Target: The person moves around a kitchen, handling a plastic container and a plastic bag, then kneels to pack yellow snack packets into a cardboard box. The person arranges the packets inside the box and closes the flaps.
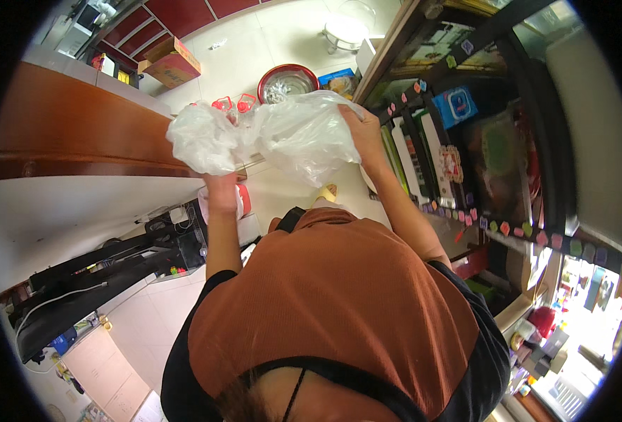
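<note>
A crumpled, translucent white plastic bag (311, 132) stretches between my two hands at chest height. My right hand (362, 129) grips its right edge, with the thumb and fingers pressed around the film. On the other side, the bunched part of the bag covers most of my left hand (220, 183). Its fingers are hidden behind the plastic, but the bunch is held up there. Below and beyond the bag, plastic bottles with red caps and handles (246, 103) stand on the floor, partly covered by it.
A red-rimmed basin (313, 79) sits on the tiled floor near an open cardboard box (171, 63). At right stands a dark glass-fronted cabinet (500, 132) with stickers and a blue wipes pack (455, 107). A brown wooden panel (79, 124) is at left. A white stool (346, 29) stands farther off.
</note>
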`<state>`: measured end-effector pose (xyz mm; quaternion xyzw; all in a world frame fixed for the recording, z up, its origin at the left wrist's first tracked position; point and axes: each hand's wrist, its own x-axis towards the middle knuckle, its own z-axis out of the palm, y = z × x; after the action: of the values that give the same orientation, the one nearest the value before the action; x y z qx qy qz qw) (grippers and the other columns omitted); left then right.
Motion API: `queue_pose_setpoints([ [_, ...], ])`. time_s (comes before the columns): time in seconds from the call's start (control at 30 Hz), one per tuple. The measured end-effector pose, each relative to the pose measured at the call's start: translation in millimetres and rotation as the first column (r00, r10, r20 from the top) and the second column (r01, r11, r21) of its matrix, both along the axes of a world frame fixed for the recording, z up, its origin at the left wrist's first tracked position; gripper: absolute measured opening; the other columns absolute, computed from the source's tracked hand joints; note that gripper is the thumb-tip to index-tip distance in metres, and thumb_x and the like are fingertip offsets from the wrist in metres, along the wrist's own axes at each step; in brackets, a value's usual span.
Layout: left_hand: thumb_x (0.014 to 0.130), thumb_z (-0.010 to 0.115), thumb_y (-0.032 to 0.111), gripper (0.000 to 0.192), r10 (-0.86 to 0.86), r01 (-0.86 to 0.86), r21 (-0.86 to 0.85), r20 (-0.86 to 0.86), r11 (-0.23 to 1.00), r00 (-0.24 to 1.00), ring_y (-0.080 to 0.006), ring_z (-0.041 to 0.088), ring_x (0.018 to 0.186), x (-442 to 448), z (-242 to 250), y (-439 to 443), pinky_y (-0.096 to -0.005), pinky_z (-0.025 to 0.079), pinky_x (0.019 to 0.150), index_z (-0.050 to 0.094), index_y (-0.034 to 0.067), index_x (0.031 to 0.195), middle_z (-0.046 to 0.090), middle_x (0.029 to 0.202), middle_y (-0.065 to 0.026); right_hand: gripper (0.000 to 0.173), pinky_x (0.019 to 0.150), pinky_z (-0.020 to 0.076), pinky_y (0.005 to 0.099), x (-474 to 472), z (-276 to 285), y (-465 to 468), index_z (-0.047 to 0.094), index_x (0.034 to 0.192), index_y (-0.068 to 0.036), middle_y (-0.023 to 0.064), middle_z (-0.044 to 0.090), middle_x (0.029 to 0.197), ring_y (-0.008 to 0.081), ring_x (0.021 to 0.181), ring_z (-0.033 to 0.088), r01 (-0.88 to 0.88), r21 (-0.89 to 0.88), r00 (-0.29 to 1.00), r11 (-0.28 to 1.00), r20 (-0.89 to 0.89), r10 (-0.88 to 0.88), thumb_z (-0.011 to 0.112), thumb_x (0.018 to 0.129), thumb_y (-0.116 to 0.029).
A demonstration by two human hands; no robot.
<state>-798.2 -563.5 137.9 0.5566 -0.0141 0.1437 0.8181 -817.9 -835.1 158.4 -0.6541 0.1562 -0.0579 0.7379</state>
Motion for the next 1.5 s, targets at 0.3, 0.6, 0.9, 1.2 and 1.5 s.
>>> queue_pose_setpoints([
  [0.3, 0.085, 0.057, 0.02, 0.032, -0.152, 0.242, 0.609, -0.197, 0.756, 0.969, -0.0132, 0.059, 0.08, 5.2, 77.5, -8.5, -0.0279, 0.048, 0.073, 0.057, 0.001, 0.11, 0.063, 0.088, -0.0065, 0.045, 0.066, 0.0496, 0.0248, 67.0, -20.2, -33.5, 0.063, 0.104, 0.0, 0.0042, 0.064, 0.09, 0.0117, 0.076, 0.061, -0.053, 0.57, 0.999, 0.82, 0.023, 0.048, 0.055, 0.09, -0.042],
  [0.6, 0.08, 0.065, 0.018, 0.043, -0.214, 0.18, 0.98, -0.16, 0.079, 0.964, -0.0297, 0.059, 0.065, 52.4, 96.9, -74.4, -0.0375, 0.047, 0.06, 0.052, 0.007, 0.12, 0.059, 0.074, -0.0135, 0.052, 0.072, 0.0477, 0.0255, 92.2, 1.8, -17.9, 0.063, 0.104, 0.001, 0.0055, 0.063, 0.09, 0.0133, 0.077, 0.059, -0.157, 0.089, 0.98, 0.984, -0.113, 0.166, 0.045, 0.094, -0.047],
  [0.9, 0.071, 0.062, -0.004, 0.027, -0.292, -0.257, 0.942, 0.314, 0.216, 0.904, -0.0288, 0.061, 0.066, 56.5, 59.2, -28.4, -0.0365, 0.048, 0.055, 0.06, 0.006, 0.097, 0.06, 0.092, -0.0143, 0.05, 0.1, 0.0416, 0.0411, 142.4, -34.5, -35.0, 0.042, 0.132, -0.008, 0.0115, 0.05, 0.13, 0.0252, 0.119, 0.049, 0.139, 0.76, 0.975, 0.635, -0.217, 0.046, 0.033, 0.098, -0.043],
  [1.2, 0.071, 0.063, -0.007, 0.043, -0.211, -0.178, 0.95, 0.235, 0.256, 0.949, -0.0325, 0.064, 0.078, 104.3, 60.4, -7.1, -0.0371, 0.051, 0.061, 0.059, 0.007, 0.112, 0.058, 0.101, -0.018, 0.051, 0.096, 0.0443, 0.0421, 179.0, -28.3, -2.0, 0.045, 0.13, -0.007, 0.0101, 0.053, 0.127, 0.0255, 0.112, 0.053, -0.048, 0.86, 0.979, 0.508, -0.061, 0.195, 0.032, 0.098, -0.045],
  [1.5, 0.071, 0.065, -0.003, 0.039, -0.138, -0.222, 0.913, 0.283, 0.342, 0.949, -0.0334, 0.062, 0.085, 158.5, 52.8, 9.0, -0.0386, 0.051, 0.067, 0.059, 0.008, 0.108, 0.057, 0.106, -0.0176, 0.035, 0.091, 0.0475, 0.0438, 218.1, -30.2, 31.0, 0.054, 0.119, -0.005, 0.0109, 0.059, 0.114, 0.0257, 0.104, 0.057, 0.069, 0.821, 0.97, 0.567, -0.189, 0.156, 0.045, 0.096, -0.03],
])
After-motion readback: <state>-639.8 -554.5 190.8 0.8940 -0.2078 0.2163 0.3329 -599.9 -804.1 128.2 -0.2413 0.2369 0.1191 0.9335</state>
